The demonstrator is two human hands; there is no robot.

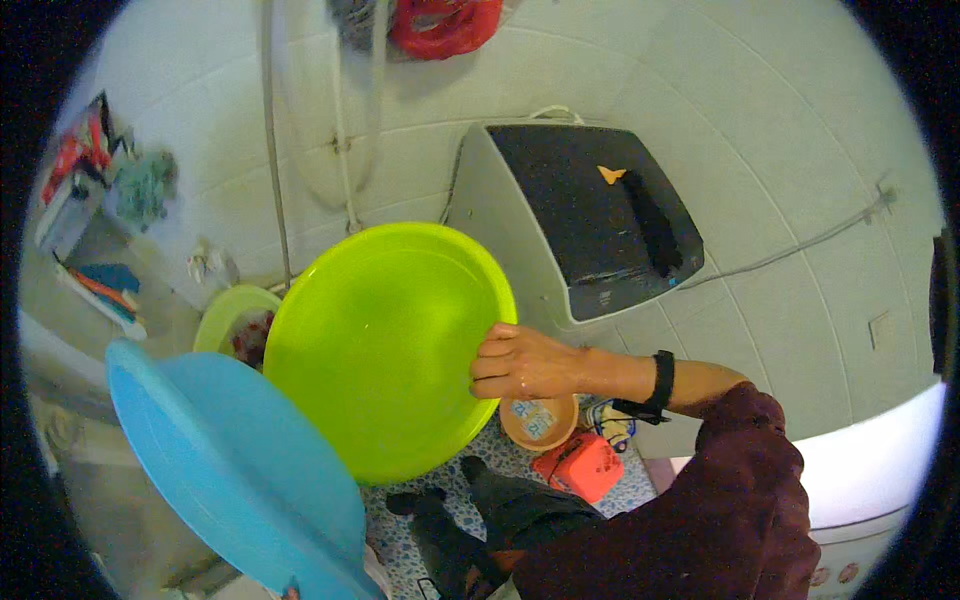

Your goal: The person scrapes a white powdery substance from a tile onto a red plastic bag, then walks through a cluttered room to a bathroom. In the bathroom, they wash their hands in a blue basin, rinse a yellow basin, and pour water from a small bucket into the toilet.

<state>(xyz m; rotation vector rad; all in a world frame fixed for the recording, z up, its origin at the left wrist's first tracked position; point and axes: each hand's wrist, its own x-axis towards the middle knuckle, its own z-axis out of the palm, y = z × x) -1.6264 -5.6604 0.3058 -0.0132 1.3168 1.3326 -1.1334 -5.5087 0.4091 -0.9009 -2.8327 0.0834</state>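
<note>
My right hand (521, 364) grips the right rim of a large, round lime-green plastic basin (375, 352). The basin is tilted, and its bare inside faces me. On the left a large light-blue plastic basin (232, 457) stands steeply on edge and overlaps the green one's lower left side. Only fingertips of my left hand (290, 593) show, on the blue basin's rim at the bottom of the view; the rest of that hand is hidden or out of frame.
A washing machine (480, 217) with a dark lid (592, 217) stands by the tiled wall. An orange basin (551, 424) and a red plastic container (589, 465) are on the patterned floor (390, 555). Behind the green basin sits a pale green tub (217, 319) with dark red contents.
</note>
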